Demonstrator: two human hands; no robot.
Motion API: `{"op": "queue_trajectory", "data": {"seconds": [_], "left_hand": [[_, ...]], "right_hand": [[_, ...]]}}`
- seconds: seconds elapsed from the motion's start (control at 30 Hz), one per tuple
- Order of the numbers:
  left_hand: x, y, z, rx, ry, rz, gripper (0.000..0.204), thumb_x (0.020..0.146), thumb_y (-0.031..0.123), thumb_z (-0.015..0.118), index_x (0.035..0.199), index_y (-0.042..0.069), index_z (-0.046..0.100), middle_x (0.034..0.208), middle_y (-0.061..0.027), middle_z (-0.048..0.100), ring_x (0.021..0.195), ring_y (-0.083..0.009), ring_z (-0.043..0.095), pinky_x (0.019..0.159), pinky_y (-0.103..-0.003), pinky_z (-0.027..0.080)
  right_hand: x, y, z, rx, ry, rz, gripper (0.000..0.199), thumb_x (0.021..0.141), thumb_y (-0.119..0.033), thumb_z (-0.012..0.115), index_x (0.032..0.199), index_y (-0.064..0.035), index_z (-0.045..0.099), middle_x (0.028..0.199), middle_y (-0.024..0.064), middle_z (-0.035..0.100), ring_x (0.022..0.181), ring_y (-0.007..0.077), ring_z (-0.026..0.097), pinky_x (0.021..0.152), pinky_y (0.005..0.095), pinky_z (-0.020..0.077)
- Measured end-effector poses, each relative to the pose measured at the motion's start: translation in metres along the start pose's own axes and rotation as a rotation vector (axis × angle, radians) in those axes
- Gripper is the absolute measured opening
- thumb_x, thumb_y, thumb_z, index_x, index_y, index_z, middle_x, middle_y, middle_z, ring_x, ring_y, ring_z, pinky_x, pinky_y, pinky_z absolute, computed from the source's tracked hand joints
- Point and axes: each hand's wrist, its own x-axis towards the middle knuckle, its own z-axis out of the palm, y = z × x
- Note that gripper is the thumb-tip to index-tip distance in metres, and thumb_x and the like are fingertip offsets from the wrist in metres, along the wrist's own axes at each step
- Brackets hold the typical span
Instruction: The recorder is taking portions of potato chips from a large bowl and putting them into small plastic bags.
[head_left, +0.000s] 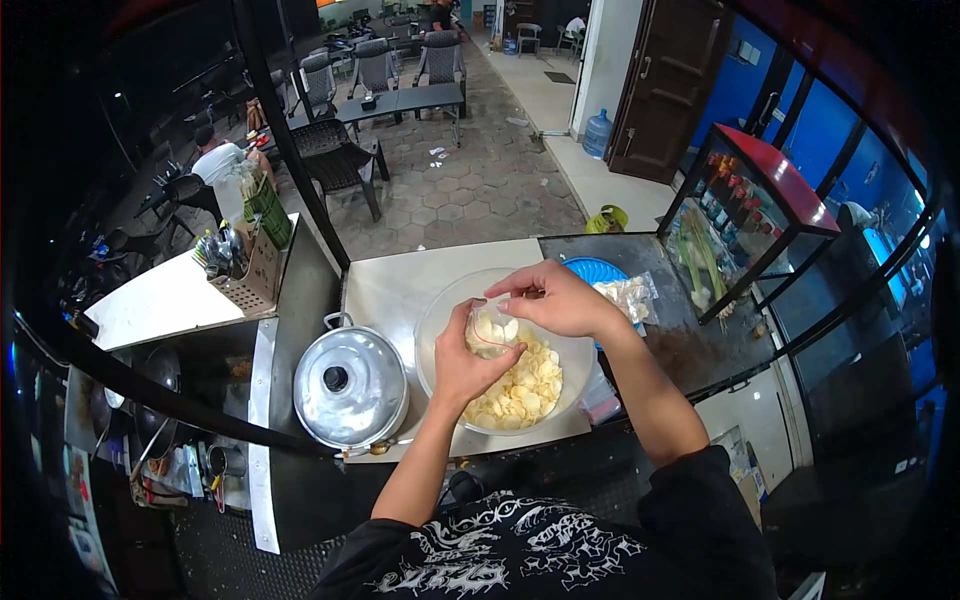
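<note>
Above a large translucent bowl (pixel 428 372) of thin yellow chips (pixel 530 393), my left hand (pixel 462 362) grips a small clear plastic bag (pixel 488 350). A few pale chips show inside the bag. My right hand (pixel 560 302) reaches in from the right, its fingers bent and pinched together at the bag's mouth. Whether they hold a chip or the bag's edge is too small to tell. Both hands are over the bowl's far left part.
A lidded silver pot (pixel 352 385) stands left of the bowl. Behind my right hand are a blue plastic basket (pixel 592 267) and a clear packet (pixel 628 297). A glass display case (pixel 745 215) rises at right, a cutlery holder (pixel 245 275) at left. A black post (pixel 290 130) crosses the left side.
</note>
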Motion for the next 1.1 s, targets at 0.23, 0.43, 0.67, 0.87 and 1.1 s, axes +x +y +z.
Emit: {"op": "queue_trajectory", "data": {"seconds": [0.23, 0.43, 0.67, 0.87, 1.1], "left_hand": [[0.001, -0.002, -0.012, -0.045, 0.018, 0.054, 0.072, 0.059, 0.029, 0.084, 0.114, -0.001, 0.05, 0.096, -0.0199, 0.064, 0.087, -0.0304, 0.066, 0.077, -0.037, 0.052], [0.004, 0.001, -0.02, -0.039, -0.044, 0.057, 0.071, 0.058, 0.03, 0.084, 0.11, -0.002, 0.048, 0.094, -0.0207, 0.063, 0.084, -0.0302, 0.065, 0.077, -0.038, 0.051], [0.006, -0.015, -0.018, 0.005, -0.002, -0.031, 0.075, 0.057, 0.029, 0.085, 0.11, -0.002, 0.042, 0.094, -0.0195, 0.056, 0.091, -0.0303, 0.058, 0.077, -0.035, 0.049], [0.006, -0.025, -0.023, -0.514, -0.215, -0.152, 0.044, 0.078, 0.016, 0.073, 0.111, -0.004, 0.051, 0.092, -0.0111, 0.061, 0.085, -0.0158, 0.059, 0.072, -0.029, 0.05], [0.01, -0.032, -0.017, -0.608, 0.047, -0.172, 0.018, 0.091, 0.013, 0.062, 0.092, -0.004, 0.066, 0.083, -0.0075, 0.067, 0.07, -0.0105, 0.06, 0.06, -0.025, 0.05]], "right_hand": [[-0.001, -0.016, 0.003, 0.078, -0.135, 0.056, 0.024, 0.08, -0.009, 0.066, 0.103, -0.002, 0.069, 0.079, 0.0057, 0.067, 0.072, 0.0091, 0.061, 0.066, 0.0244, 0.049], [-0.002, -0.028, 0.022, -0.177, 0.018, 0.024, 0.029, 0.07, -0.018, 0.071, 0.093, -0.0004, 0.068, 0.074, 0.0067, 0.065, 0.064, 0.0109, 0.058, 0.06, 0.025, 0.047], [-0.01, -0.011, 0.05, -0.129, 0.174, 0.117, 0.023, 0.075, -0.016, 0.074, 0.09, 0.0004, 0.068, 0.073, 0.0032, 0.063, 0.066, 0.0079, 0.057, 0.061, 0.0221, 0.0456], [-0.011, 0.042, 0.048, 0.209, 0.469, 0.05, 0.016, 0.081, -0.007, 0.067, 0.093, 0.0039, 0.067, 0.084, 0.0093, 0.068, 0.074, 0.0107, 0.063, 0.07, 0.0247, 0.0513], [-0.012, 0.05, 0.06, 0.56, 0.595, -0.08, 0.016, 0.084, -0.004, 0.066, 0.097, 0.0044, 0.067, 0.089, 0.0085, 0.068, 0.082, 0.0118, 0.063, 0.076, 0.0248, 0.0513]]}}
